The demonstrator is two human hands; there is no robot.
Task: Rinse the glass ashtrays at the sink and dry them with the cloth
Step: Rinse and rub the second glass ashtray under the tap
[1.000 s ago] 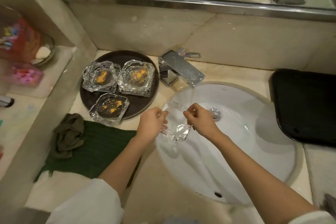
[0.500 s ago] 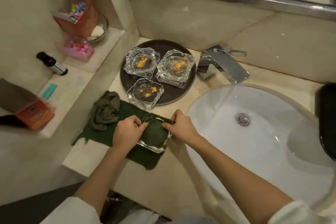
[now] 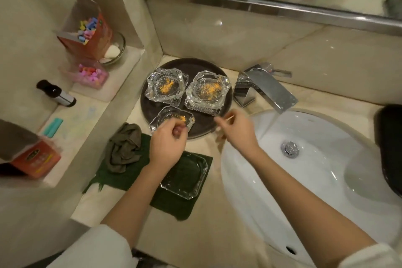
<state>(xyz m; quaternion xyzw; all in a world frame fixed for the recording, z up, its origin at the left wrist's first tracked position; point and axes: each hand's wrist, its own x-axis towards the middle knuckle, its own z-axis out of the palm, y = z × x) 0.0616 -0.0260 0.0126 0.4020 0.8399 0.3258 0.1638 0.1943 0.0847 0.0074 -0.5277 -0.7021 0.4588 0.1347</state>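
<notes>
Bathroom vanity, white oval sink at 4 o'clock, chrome faucet behind it, framed mirror at 12 o'clock, toiletry shelf at 9 o'clock

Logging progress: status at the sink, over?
Left hand reaching front dirty ashtray, right hand empty. Rinsed ashtray on green cloth. Nothing blocking.

left hand loosely curled, right hand blurred

— Where's the rinsed one?
— That clear, empty square glass ashtray lies flat on the dark green cloth.
— And the rest?
— Three cut-glass ashtrays speckled with orange bits: back-left, back-right, and a front one at the round dark tray's edge.
</notes>
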